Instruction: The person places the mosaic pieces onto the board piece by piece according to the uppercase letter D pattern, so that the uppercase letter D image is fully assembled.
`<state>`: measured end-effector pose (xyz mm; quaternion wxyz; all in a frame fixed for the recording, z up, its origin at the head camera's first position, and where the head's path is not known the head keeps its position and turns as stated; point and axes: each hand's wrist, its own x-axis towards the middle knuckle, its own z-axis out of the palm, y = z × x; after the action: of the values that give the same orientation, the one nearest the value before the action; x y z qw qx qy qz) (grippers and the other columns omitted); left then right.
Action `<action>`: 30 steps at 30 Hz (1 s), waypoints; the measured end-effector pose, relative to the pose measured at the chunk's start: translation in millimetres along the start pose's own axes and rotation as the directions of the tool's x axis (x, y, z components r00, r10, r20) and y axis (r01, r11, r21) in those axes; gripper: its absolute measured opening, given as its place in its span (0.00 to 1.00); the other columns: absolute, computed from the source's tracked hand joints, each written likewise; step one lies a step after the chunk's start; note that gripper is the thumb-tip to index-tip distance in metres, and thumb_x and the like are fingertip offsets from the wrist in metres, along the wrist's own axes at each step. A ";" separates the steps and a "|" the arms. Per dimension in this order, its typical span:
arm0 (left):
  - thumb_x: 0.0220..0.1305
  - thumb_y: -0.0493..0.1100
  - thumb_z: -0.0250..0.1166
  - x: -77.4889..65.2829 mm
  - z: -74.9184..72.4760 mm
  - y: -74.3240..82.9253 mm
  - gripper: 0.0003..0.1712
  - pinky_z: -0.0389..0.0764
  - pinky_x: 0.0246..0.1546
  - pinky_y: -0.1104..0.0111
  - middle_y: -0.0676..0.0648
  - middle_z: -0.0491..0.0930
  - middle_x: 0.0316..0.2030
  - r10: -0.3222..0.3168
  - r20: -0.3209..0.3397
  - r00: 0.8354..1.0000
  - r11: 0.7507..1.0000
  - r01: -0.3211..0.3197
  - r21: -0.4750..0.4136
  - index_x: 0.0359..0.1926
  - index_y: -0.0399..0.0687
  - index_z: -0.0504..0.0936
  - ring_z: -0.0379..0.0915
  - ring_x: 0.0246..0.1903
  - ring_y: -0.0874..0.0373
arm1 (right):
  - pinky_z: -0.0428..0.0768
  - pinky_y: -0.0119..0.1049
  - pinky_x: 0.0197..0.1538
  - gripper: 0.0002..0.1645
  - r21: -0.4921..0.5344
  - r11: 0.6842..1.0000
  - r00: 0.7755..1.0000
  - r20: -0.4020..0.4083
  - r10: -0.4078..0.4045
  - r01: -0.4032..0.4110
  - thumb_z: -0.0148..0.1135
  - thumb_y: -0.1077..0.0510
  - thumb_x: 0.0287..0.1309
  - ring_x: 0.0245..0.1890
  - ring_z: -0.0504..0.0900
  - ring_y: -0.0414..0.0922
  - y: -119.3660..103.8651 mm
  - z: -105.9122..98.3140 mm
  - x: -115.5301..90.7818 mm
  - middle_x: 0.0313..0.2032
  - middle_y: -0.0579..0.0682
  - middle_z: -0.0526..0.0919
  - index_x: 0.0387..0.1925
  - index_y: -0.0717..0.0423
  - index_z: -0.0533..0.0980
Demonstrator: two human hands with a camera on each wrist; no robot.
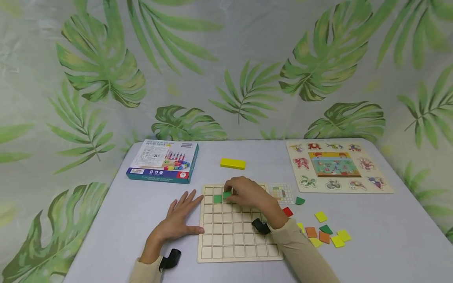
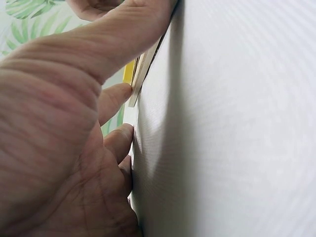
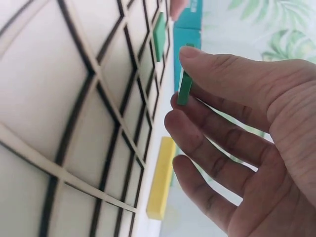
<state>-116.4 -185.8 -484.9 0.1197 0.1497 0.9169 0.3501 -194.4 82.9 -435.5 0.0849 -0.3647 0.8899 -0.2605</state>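
Observation:
A pale wooden grid board (image 1: 240, 260) lies flat on the table. My right hand (image 1: 247, 192) is over its upper part, pinching a small green tile (image 3: 184, 89) between thumb and fingertips. In the right wrist view that tile is held apart from the grid, seen edge-on, so its full shape is hidden. One green square tile (image 1: 217, 199) sits in a cell of the top row, just left of the pinched one. With fingers spread, my left hand (image 1: 175, 222) rests on the table; its thumb and index fingertip touch the board's left edge.
Right of the board lie a pattern card (image 1: 282, 193), a red tile (image 1: 287, 212), a green rounded piece (image 1: 300, 201) and several yellow, orange and green tiles. Behind stand a yellow block (image 1: 232, 163), a boxed set (image 1: 162, 161) and a sea-animal puzzle board (image 1: 339, 186).

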 end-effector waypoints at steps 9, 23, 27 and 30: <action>0.48 0.59 0.79 -0.5 -0.1 -1.5 0.60 0.28 0.73 0.38 0.42 0.43 0.80 0.002 0.009 1.000 1.000 -0.002 -0.004 0.78 0.53 0.58 0.28 0.79 0.39 | 0.81 0.36 0.41 0.12 -0.044 0.998 0.999 0.017 0.049 -0.048 0.72 0.55 0.59 0.37 0.82 0.41 2.1 7.7 2.6 0.40 0.48 0.85 0.43 0.54 0.83; 0.48 0.57 0.79 -0.8 -0.9 1.3 0.59 0.28 0.73 0.38 0.40 0.44 0.80 0.015 0.004 1.000 1.000 -0.015 -0.017 0.77 0.51 0.59 0.28 0.79 0.37 | 0.78 0.34 0.37 0.10 -0.112 0.993 0.998 0.042 0.050 -0.045 0.71 0.56 0.59 0.32 0.76 0.38 2.0 12.6 5.8 0.38 0.47 0.83 0.42 0.53 0.83; 0.48 0.57 0.79 -1.2 -0.9 1.7 0.59 0.28 0.73 0.37 0.40 0.44 0.80 0.019 0.002 1.000 1.000 -0.019 -0.016 0.77 0.51 0.59 0.29 0.79 0.37 | 0.79 0.35 0.37 0.10 -0.117 0.992 0.998 0.047 0.044 -0.038 0.71 0.56 0.59 0.32 0.77 0.39 2.0 12.9 5.4 0.38 0.47 0.83 0.42 0.53 0.83; 0.48 0.57 0.79 -1.2 -0.8 1.6 0.59 0.28 0.72 0.37 0.40 0.44 0.80 0.021 0.001 1.000 1.000 -0.021 -0.013 0.77 0.51 0.59 0.29 0.79 0.36 | 0.79 0.35 0.37 0.11 -0.122 0.992 0.997 0.052 0.048 -0.041 0.71 0.56 0.59 0.33 0.78 0.39 1.0 11.9 5.1 0.39 0.47 0.83 0.43 0.54 0.83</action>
<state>-115.2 -185.6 -483.1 0.1177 0.1586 0.9129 0.3573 -194.6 75.2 -445.9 0.0928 -0.3562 0.9093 -0.1940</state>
